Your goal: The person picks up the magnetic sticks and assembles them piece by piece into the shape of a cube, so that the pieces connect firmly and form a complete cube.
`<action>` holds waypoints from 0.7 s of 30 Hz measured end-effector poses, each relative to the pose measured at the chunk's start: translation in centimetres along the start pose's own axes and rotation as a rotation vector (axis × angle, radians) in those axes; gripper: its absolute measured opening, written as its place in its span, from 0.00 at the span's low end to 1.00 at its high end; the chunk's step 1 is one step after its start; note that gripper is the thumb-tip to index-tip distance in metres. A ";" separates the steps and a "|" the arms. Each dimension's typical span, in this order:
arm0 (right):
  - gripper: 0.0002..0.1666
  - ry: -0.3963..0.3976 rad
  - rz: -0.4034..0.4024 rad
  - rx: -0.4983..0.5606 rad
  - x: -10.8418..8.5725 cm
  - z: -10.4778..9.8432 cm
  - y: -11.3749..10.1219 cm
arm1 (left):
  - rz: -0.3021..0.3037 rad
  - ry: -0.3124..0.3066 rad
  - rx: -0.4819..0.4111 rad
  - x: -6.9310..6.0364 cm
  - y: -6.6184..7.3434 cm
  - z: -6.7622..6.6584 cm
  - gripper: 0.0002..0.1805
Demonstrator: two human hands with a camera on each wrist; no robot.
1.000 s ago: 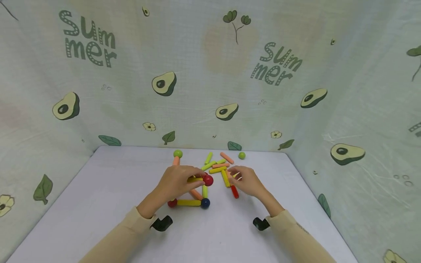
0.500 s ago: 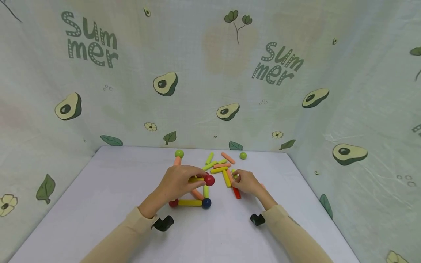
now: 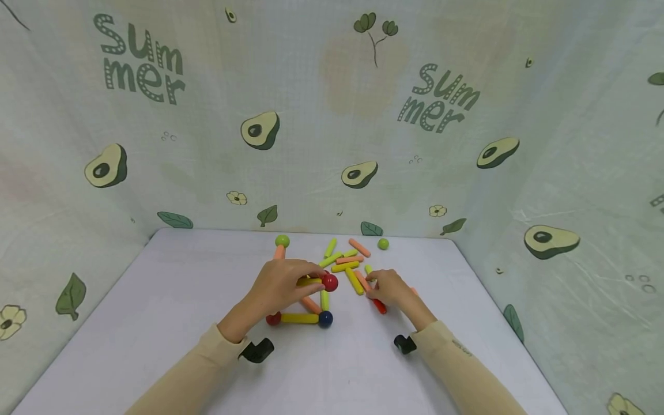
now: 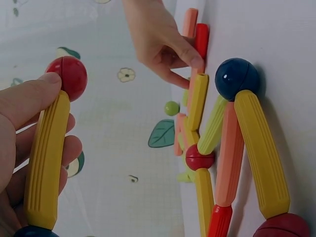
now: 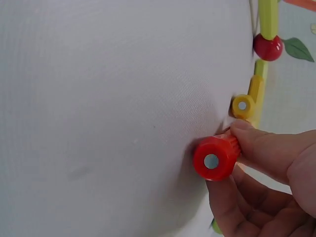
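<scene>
My left hand (image 3: 285,283) holds a yellow magnetic rod (image 4: 48,163) above the table, thumb against the red ball (image 4: 74,78) on its upper end. A dark blue ball (image 4: 35,232) shows at the rod's other end. On the table below stands a frame of rods and balls, with a yellow rod (image 3: 300,319) between a red ball (image 3: 273,319) and a dark blue ball (image 3: 325,319). My right hand (image 3: 392,290) pinches a red magnetic rod (image 5: 216,159) between thumb and fingers; its round metal end faces the right wrist camera.
Loose rods lie in a cluster left of and beyond my right hand, among them a yellow rod (image 3: 355,281) and an orange rod (image 3: 359,248). A green ball (image 3: 383,244) sits near the back edge. Printed cloth (image 3: 311,173) hangs behind the white table (image 3: 171,300).
My right hand has moved from beside the orange rod a little nearer to me and taken the red rod, which has shifted slightly right. My left hand stays in place with its yellow rod.
</scene>
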State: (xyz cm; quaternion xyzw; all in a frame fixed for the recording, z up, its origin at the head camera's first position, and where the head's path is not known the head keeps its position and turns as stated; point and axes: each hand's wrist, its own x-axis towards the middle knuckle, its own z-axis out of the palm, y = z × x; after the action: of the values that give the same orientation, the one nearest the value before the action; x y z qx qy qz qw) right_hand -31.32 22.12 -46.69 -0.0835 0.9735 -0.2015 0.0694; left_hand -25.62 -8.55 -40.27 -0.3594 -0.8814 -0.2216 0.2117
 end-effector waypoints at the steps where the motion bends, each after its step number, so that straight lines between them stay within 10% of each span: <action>1: 0.26 0.009 -0.007 -0.009 0.0 0.0 0.0 | -0.001 0.001 -0.004 0.0 0.0 0.0 0.17; 21: 0.12 0.081 0.077 -0.024 0.0 -0.4 0.7 | -0.010 -0.003 -0.017 -0.1 0.0 -0.2 0.17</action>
State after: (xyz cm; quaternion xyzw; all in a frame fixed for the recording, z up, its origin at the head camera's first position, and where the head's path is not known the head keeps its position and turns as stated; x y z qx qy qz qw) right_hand -31.47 22.87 -46.62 -0.0387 0.9803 -0.1900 0.0367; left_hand -25.49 -8.68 -40.11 -0.3572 -0.8816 -0.2294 0.2062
